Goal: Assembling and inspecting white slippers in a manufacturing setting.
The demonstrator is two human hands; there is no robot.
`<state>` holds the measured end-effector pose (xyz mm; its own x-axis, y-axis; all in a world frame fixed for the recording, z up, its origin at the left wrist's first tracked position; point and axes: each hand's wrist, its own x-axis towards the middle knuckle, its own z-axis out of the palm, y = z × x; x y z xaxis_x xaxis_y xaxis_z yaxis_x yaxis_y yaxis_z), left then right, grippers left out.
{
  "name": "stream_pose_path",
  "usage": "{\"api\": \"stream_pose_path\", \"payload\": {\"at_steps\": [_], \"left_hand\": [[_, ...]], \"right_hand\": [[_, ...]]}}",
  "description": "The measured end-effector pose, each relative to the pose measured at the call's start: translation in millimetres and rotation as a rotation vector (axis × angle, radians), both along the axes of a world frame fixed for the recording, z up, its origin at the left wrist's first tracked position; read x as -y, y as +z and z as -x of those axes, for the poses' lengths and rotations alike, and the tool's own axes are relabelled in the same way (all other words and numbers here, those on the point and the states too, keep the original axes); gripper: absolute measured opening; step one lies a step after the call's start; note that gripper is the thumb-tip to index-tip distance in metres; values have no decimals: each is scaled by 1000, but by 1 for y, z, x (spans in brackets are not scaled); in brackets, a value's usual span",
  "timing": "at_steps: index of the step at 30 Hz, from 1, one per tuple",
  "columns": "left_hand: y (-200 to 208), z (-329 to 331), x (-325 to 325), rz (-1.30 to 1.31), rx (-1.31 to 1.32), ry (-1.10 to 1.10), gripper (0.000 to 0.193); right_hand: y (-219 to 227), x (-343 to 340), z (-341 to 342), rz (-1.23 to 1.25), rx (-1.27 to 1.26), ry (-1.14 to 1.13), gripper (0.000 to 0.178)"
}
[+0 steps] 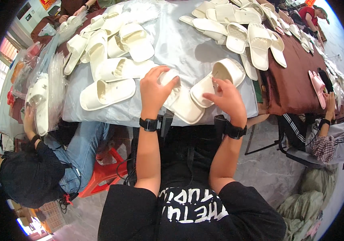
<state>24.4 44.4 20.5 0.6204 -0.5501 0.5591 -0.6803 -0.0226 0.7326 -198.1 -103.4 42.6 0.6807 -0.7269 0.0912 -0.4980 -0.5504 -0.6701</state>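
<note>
My left hand is curled over the upper of a white slipper, thumb on one side and fingers on the other. That slipper lies with one end toward the table's near edge. Just right of it, a second white slipper rests partly over the first one's edge. My right hand is over this second slipper, thumb and forefinger apart with a gap between them. Its other fingers are partly hidden. Left of my left hand lie more white slippers, the nearest being a closed-toe slipper.
White slippers are heaped at the far left, others at the far right. A grey sheet covers my table; brown cloth drapes the right one. A person at left holds a bagged slipper; one at right holds a pink slipper.
</note>
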Motion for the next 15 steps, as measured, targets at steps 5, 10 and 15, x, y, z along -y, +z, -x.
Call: {"api": "stream_pose_path", "payload": {"at_steps": [5, 10, 15], "left_hand": [[-5, -7, -9, -73, -46, 115, 44], [-9, -9, -11, -58, -51, 259, 41], [-8, -13, -16, -106, -80, 242, 43]], "right_hand": [[-1, -21, -19, 223, 40, -38, 79], [-7, -31, -42, 235, 35, -163, 69], [-12, -18, -32, 145, 107, 47, 58]]}}
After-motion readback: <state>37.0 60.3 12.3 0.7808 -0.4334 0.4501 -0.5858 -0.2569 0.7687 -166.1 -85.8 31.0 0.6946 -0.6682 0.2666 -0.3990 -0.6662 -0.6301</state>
